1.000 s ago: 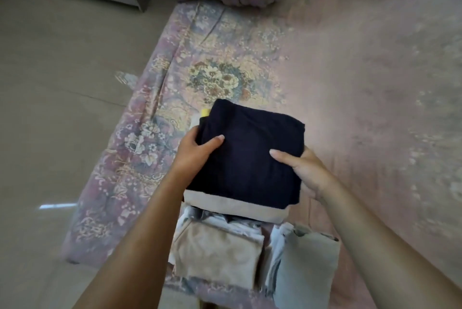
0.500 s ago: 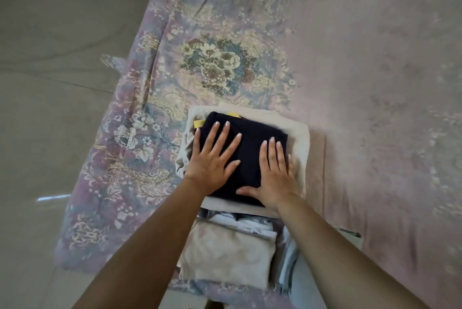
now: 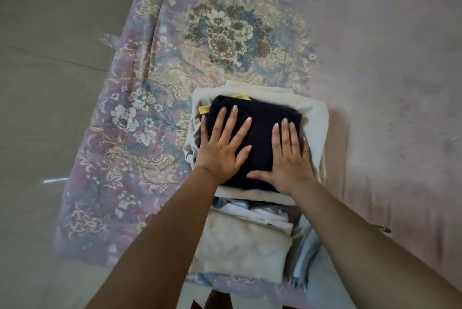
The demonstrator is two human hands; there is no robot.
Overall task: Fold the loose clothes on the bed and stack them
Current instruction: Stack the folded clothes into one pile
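Floor (image 3: 37,83) at far left, then the floral bedspread (image 3: 140,133) on the bed. Left hand (image 3: 221,149) lay flat, fingers spread wide, pressing the left half of the folded navy garment (image 3: 260,138); a yellow tag (image 3: 205,109) poked out at its far-left corner. The navy piece sat on top of a folded cream garment (image 3: 315,118), forming the far stack on the bed. Right hand (image 3: 290,158) was flat too, fingers straight and close together, holding nothing, on the right half.

Step looked like pressing down the top piece. To do it well: push evenly with both palms, smooth outward to the edges, tuck the yellow bit in, keep edges squared over the cream layer.

Near stack: beige folded garment (image 3: 240,248), with pale blue folded clothes (image 3: 307,253) just right of it.
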